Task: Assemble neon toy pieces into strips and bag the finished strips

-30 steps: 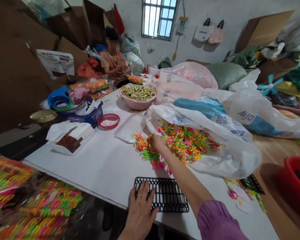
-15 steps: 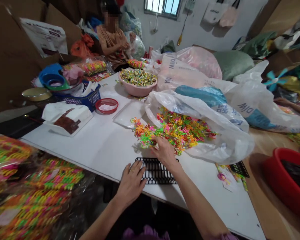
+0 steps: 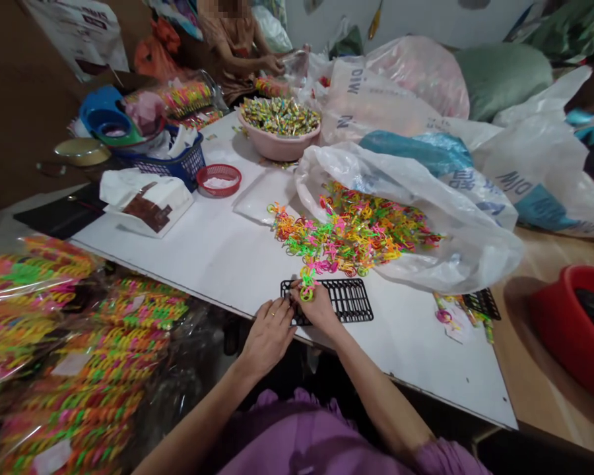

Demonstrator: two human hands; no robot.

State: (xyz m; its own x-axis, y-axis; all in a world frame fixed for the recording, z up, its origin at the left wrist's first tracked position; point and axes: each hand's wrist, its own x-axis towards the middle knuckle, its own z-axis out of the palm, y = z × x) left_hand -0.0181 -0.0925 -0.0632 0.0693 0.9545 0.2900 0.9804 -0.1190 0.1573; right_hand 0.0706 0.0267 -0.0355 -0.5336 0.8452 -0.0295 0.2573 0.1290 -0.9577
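A black plastic rack [image 3: 349, 300] with rows of slots lies near the table's front edge. My left hand [image 3: 270, 333] holds the rack's left end, its fingers close together and lightly bent. Over that same end, my right hand [image 3: 321, 309] pinches a small cluster of green and pink plastic trinkets [image 3: 307, 280]; their exact kind is too small to make out. Just beyond the rack spreads a loose pile of similar bright trinkets [image 3: 346, 241], spilling from the mouth of a clear plastic bag [image 3: 468, 260].
A pink basin [image 3: 282, 146] of small wrapped pieces stands at the back. On the left are a red basket [image 3: 219, 181], a blue basket [image 3: 178, 165] and a white packet [image 3: 146, 201]. A red tub [image 3: 569, 323] stands right. Another person [image 3: 237, 49] sits across the table.
My right hand has come back from the pile to the rack's left end with a cluster of trinkets. My left hand's fingers have drawn together. The view has tilted down.
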